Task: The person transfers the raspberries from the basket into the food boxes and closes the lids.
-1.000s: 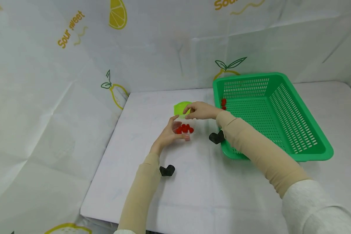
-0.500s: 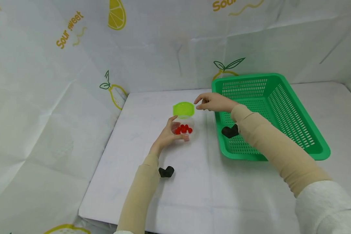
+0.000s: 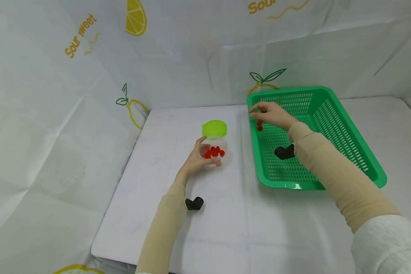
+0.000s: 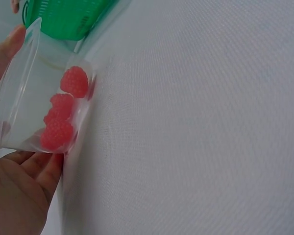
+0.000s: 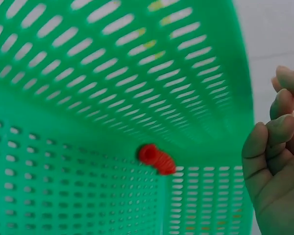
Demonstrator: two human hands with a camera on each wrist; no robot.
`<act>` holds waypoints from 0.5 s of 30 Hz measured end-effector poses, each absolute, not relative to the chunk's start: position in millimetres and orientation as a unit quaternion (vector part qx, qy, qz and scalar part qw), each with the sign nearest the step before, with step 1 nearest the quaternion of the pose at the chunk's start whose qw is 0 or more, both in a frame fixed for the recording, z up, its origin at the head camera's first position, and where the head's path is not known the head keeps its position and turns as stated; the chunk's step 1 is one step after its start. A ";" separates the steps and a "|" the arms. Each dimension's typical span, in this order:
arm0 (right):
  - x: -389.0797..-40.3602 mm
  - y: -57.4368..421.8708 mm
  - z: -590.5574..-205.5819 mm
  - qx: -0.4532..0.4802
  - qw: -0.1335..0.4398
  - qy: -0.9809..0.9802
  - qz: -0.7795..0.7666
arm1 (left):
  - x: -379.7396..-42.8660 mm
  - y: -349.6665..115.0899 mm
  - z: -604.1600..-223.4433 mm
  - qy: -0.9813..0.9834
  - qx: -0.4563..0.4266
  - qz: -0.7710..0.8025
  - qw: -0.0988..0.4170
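My left hand (image 3: 194,159) grips a clear plastic tub (image 4: 20,93) from its left side, thumb in front and fingers behind. Several raspberries (image 3: 215,153) lie at the bottom of the tub. Just behind it on the table is a bright green lid (image 3: 215,128). Over the left rim of a green basket (image 3: 279,185) hovers my right hand (image 3: 273,114). Its fingers are loosely bent, and nothing shows between them in the right wrist view. Below that hand, two raspberries (image 5: 157,158) sit inside the basket near its left wall.
A white cloth covers the table (image 3: 219,232), whose left edge runs down the head view. The slotted basket takes up the table's right part. Behind stands a white curtain (image 3: 178,57) with lemon prints. Black wrist-mounted pieces stick out beside both forearms.
My right hand has moved right from above the tub and lid to over the basket's left rim, uncovering the lid. The left hand stays on the tub.
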State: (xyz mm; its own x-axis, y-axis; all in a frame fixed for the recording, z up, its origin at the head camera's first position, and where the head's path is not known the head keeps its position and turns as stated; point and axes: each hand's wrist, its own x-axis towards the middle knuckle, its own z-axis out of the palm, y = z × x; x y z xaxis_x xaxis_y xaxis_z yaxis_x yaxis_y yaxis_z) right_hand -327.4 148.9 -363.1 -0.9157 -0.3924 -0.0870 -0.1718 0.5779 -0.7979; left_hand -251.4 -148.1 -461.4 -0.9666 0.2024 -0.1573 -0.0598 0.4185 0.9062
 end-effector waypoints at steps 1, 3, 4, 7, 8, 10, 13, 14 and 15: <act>-327.8 151.1 -366.0 -0.158 0.125 0.879 -0.432 | -251.5 -148.2 -461.8 0.834 0.043 0.537 0.121; -328.8 155.4 -371.6 -0.151 0.118 0.879 -0.437 | -251.9 -148.4 -462.5 0.834 0.045 0.536 0.120; -329.1 157.5 -374.1 -0.146 0.113 0.878 -0.442 | -252.2 -148.3 -463.0 0.835 0.046 0.535 0.119; -330.4 163.0 -381.4 -0.133 0.102 0.880 -0.444 | -252.3 -147.8 -463.8 0.837 0.047 0.533 0.115; -330.9 164.5 -383.7 -0.131 0.101 0.881 -0.443 | -252.3 -147.7 -464.1 0.837 0.047 0.533 0.115; -331.6 166.7 -388.2 -0.128 0.101 0.885 -0.436 | -252.0 -147.6 -464.5 0.838 0.044 0.532 0.114; -332.7 168.3 -394.7 -0.121 0.105 0.892 -0.422 | -251.4 -147.8 -464.8 0.838 0.041 0.531 0.113; -333.3 168.3 -396.9 -0.119 0.107 0.895 -0.415 | -250.9 -147.7 -464.4 0.839 0.041 0.531 0.113; -333.7 168.3 -398.7 -0.116 0.109 0.899 -0.409 | -250.7 -147.8 -464.3 0.839 0.040 0.530 0.112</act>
